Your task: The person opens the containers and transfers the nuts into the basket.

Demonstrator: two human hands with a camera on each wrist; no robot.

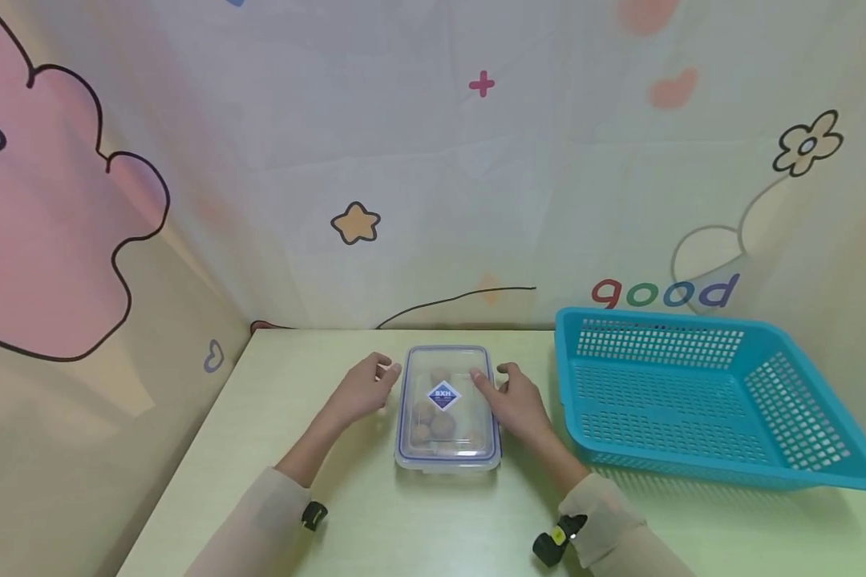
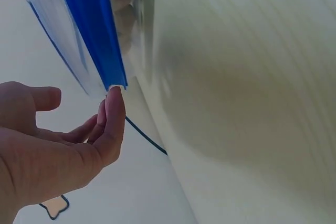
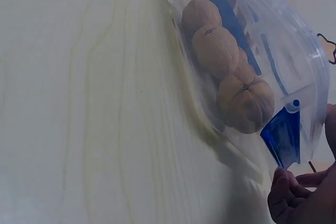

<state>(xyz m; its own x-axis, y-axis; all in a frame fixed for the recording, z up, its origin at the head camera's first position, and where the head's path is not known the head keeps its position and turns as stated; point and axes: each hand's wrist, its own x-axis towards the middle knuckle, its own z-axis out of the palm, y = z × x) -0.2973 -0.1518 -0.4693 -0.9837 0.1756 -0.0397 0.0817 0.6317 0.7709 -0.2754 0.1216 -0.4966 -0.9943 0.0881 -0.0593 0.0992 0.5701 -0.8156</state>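
Note:
A clear lidded plastic box [image 1: 443, 449] with a blue-and-white label stands on the table, several round brown walnuts [image 3: 247, 103] inside. At its left side, the left hand [image 1: 364, 389] has its fingers bent and its thumb apart; in the left wrist view a fingertip of this hand [image 2: 68, 148] touches the end of a blue latch [image 2: 97, 30], which hangs out from the side. The right hand [image 1: 515, 401] rests its thumb on the lid's right edge. In the right wrist view that hand's [image 3: 307, 187] bent fingers touch another blue latch [image 3: 286, 135], tilted outward.
To the right of the box, a blue perforated plastic basket [image 1: 580, 441] stands on the pale table [image 1: 332, 521], with nothing seen inside. A printed curtain [image 1: 404, 160] hangs behind the table's back edge.

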